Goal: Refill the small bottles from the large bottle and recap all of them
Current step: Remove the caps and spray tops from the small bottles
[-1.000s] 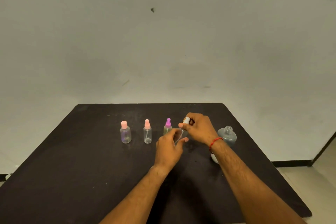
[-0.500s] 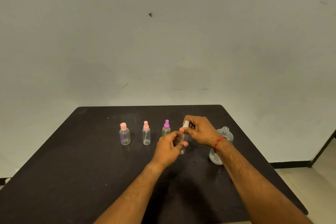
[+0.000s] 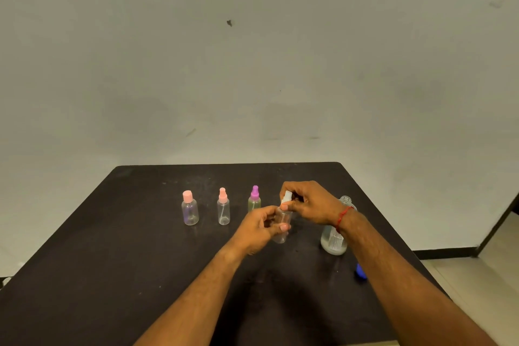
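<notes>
Left hand (image 3: 261, 226) wraps the small clear bottle (image 3: 284, 218) at mid-body; right hand (image 3: 306, 202) pinches its white cap (image 3: 287, 196). Light, thin plastic — probably squashy, so grip gently.

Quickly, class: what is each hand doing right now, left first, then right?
Left hand: grips the body of the small clear bottle.
Right hand: pinches that bottle's white spray cap.

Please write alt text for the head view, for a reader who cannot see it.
Over a black table, the left hand holds a small clear plastic bottle while the right hand grips its white spray cap. Three capped small bottles stand at left; a large open clear bottle stands at right.
</notes>
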{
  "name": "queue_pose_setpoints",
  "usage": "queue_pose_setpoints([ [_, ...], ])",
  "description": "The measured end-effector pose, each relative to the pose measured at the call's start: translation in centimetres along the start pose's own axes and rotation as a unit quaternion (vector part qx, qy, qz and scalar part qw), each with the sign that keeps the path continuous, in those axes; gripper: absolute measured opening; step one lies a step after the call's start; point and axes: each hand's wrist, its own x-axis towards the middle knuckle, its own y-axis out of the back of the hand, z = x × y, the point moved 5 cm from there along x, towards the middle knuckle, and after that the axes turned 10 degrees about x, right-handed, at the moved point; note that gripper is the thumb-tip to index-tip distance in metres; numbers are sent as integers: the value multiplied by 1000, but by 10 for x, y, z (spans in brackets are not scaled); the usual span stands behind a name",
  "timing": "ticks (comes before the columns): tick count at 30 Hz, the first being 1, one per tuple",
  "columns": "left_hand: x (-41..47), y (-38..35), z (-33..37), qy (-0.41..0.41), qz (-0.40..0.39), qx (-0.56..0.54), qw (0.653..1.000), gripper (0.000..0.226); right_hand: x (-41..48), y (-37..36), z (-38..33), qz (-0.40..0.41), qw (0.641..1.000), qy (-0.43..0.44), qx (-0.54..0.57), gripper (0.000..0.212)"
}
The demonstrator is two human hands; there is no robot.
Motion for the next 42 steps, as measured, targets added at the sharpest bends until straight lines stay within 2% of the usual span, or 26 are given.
queue_pose_setpoints([
  [10, -1, 0, -2, 4, -4, 7, 1000, 31, -2, 1, -3, -39, 998, -2, -38, 5],
  [15, 1, 0, 0, -7, 89, 50, 995, 41, 3, 6, -6, 69, 993, -27, -87, 15],
  [17, 3, -1, 1, -9, 102, 62, 993, 43, 7, 5, -8, 84, 988, -38, -125, 17],
  [21, 6, -1, 3, -7, 101, 64, 993, 41, 9, 6, -14, 69, 987, -21, -144, 12],
  [25, 6, 2, 7, -15, 85, 62, 994, 30, 5, 7, -16, 26, 989, 9, -145, 6],
  [34, 7, -2, 7, 7, 61, 48, 997, 30, 0, 8, -16, -11, 990, 10, -137, 16],
  [37, 7, -1, 6, -4, 86, 68, 994, 30, 1, 10, -15, 42, 992, 3, -119, 9],
  [39, 7, 0, 7, -10, 106, 84, 991, 35, 4, 12, -14, 88, 987, -22, -129, 15],
  [42, 8, -1, 7, -6, 107, 92, 990, 42, 8, 9, -12, 91, 981, -47, -165, 18],
])
